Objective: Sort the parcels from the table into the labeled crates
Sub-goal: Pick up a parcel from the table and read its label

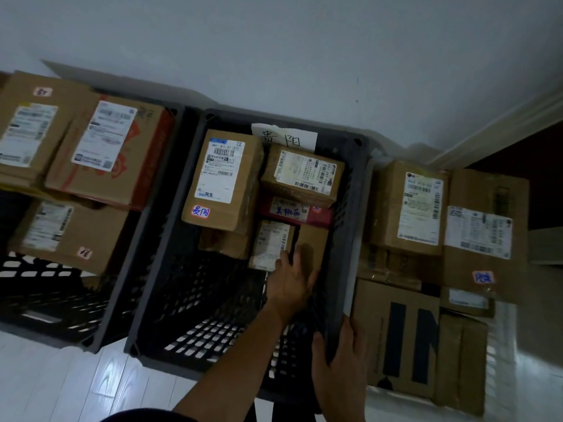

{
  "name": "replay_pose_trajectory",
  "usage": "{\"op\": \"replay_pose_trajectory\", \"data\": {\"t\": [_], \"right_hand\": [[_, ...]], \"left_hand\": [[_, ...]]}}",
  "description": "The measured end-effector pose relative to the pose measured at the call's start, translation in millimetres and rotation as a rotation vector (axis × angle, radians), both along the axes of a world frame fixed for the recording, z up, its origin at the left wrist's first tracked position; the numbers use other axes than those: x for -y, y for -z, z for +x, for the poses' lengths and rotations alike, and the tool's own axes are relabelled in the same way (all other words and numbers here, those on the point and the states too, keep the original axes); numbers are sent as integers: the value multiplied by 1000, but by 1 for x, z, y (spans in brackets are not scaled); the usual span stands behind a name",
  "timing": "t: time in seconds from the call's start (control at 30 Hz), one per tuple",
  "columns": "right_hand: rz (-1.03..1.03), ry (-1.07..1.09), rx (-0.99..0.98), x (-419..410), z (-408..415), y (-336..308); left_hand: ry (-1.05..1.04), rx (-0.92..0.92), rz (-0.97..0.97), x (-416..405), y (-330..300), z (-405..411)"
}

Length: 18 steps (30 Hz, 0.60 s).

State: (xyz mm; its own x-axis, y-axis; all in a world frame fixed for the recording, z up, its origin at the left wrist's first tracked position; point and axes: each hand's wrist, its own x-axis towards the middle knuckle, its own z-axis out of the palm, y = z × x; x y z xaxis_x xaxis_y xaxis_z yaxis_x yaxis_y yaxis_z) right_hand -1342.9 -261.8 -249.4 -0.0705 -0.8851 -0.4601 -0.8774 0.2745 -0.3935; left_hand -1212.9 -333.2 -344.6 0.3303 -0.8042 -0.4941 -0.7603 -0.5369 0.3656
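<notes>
A dark grey middle crate (170, 239) stands on the floor with a handwritten paper label (286, 138) at its far wall. Inside lie several cardboard parcels, among them a tall labelled box (222, 178), a flatter box (301, 175) and a red one (292, 212). My left hand (292, 281) reaches into the crate and holds a small plain brown parcel (313, 239), thumb on its left side, next to a small labelled parcel (269, 243). My right hand (341, 360) grips the crate's right rim (356, 239), thumb inside.
A left crate (45, 296) holds large boxes (112, 153). On the right, more stacked parcels (420, 205) and a box printed with big dark letters (408, 336). White wall behind, pale plank floor (76, 385) in front.
</notes>
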Motion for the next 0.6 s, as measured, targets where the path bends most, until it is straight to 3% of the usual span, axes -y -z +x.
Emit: {"op": "replay_pose_trajectory", "data": {"t": [0.17, 0.37, 0.6], "right_hand": [[-20, -14, -25, 1, 3, 2], [-145, -63, -68, -2, 3, 13], [-165, -54, -65, -4, 0, 21]], "left_hand": [[226, 0, 10, -6, -8, 11], [758, 184, -29, 22, -1, 26], [804, 299, -69, 34, 9, 29]]}}
